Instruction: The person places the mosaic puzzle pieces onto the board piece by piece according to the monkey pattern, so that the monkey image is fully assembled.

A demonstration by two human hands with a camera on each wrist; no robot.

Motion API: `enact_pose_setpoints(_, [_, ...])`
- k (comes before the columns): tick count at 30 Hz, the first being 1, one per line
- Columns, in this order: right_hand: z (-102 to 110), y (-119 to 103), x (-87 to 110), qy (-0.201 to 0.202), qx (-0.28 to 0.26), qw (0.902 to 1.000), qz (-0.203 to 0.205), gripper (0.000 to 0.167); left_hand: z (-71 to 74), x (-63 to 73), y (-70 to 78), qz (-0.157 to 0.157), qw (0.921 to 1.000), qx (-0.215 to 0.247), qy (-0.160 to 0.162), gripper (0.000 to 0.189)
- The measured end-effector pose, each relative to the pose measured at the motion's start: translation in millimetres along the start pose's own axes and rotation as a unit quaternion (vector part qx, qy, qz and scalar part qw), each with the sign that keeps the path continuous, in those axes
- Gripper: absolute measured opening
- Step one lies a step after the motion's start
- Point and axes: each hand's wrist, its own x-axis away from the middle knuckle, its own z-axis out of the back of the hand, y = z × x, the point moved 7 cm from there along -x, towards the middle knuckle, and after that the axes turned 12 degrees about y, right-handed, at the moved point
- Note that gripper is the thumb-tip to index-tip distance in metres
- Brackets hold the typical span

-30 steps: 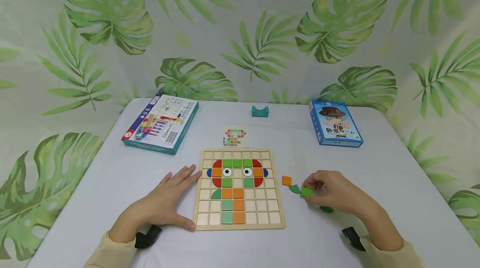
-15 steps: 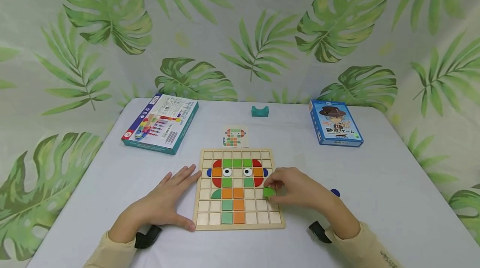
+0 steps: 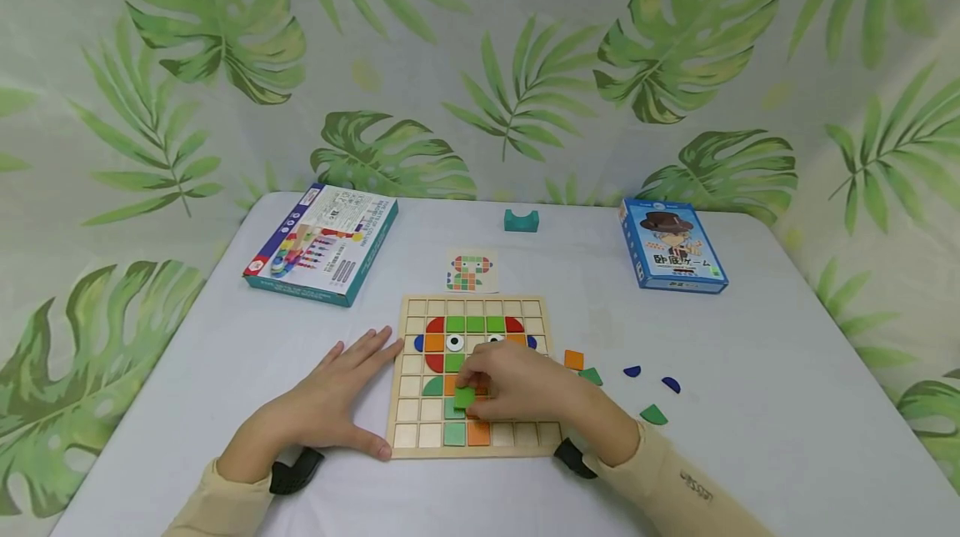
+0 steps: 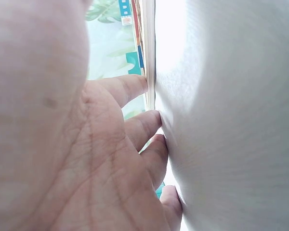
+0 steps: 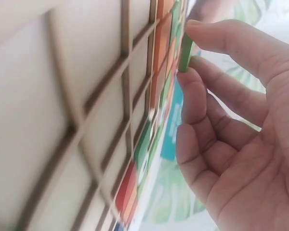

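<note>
My right hand [image 3: 517,383] pinches a green square tile [image 3: 464,397] between thumb and fingers, over the lower middle of a wooden grid board [image 3: 406,435]. The right wrist view shows this tile [image 5: 185,54] edge-on, close over the board. Colored tiles on the board form a figure with red corners, orange and green squares and a white eye tile [image 3: 454,343]; my right hand covers part of it. My left hand [image 3: 341,395] lies with fingers spread at the board's left edge, its thumb by the lower left corner. In the left wrist view, a fingertip [image 4: 140,84] touches the board's side.
A printed pattern card [image 3: 472,272] lies behind the board. Right of the board are an orange square [image 3: 573,360], green quarter-round tiles [image 3: 654,414] and blue half-round tiles [image 3: 671,384]. Farther back stand a white-and-teal box [image 3: 322,245], a teal block [image 3: 521,222] and a blue box [image 3: 672,247].
My right hand has picked up the green square tile from the loose pieces and carried it left over the board. My left hand has stayed in place.
</note>
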Motion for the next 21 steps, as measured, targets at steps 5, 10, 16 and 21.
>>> enact_pose_setpoints(5, [-10,-11,-10.5,-0.008,0.002,0.9998,0.021,0.019,0.5,0.4,-0.4,-0.001,1.0,0.003,0.003,0.137])
enact_pose_setpoints(10, [-19,-19,-18.0,-0.023,-0.001,0.999,0.037,0.021,1.3,0.5,0.2,0.0,1.0,0.006,0.003,0.136])
enact_pose_setpoints(16, [-24,-24,-22.8,-0.032,0.003,0.9987,0.04,0.023,1.5,0.0,0.7,0.0,1.0,0.003,0.001,0.136])
enact_pose_setpoints(21, [-26,-26,-24.1,-0.034,0.009,0.9986,0.038,0.023,1.3,0.0,0.7,0.001,1.0,0.002,0.0,0.136])
